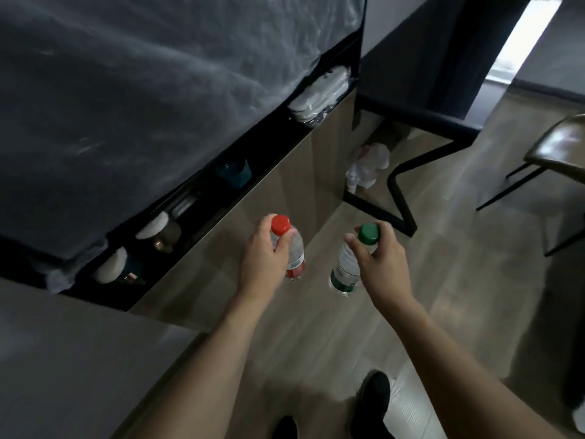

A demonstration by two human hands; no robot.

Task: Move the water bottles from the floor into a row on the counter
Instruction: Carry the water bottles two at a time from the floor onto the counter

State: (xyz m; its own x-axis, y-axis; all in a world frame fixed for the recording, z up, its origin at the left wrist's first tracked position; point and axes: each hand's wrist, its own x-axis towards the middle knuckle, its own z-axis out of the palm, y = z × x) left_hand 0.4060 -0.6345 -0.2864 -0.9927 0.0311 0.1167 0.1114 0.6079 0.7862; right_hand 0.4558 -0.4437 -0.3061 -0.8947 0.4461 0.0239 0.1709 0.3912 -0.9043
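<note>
My left hand (264, 248) grips the neck of a clear water bottle with a red cap and red label (296, 258). A second clear bottle with a green cap and green label (345, 270) hangs from my right hand (378, 258), held just below the cap. Both bottles stand upright in the air above the wooden floor (316, 337), side by side and apart. The grey counter (79, 359) lies at the lower left, and no bottles are visible on the part in view.
A dark fabric-covered unit (158, 90) fills the upper left, with a black shelf (196, 213) under it holding cups and small items. A black table frame (399, 185), a white plastic bag (370, 163) and a chair (557, 153) stand at the right. My shoes (373, 403) are below.
</note>
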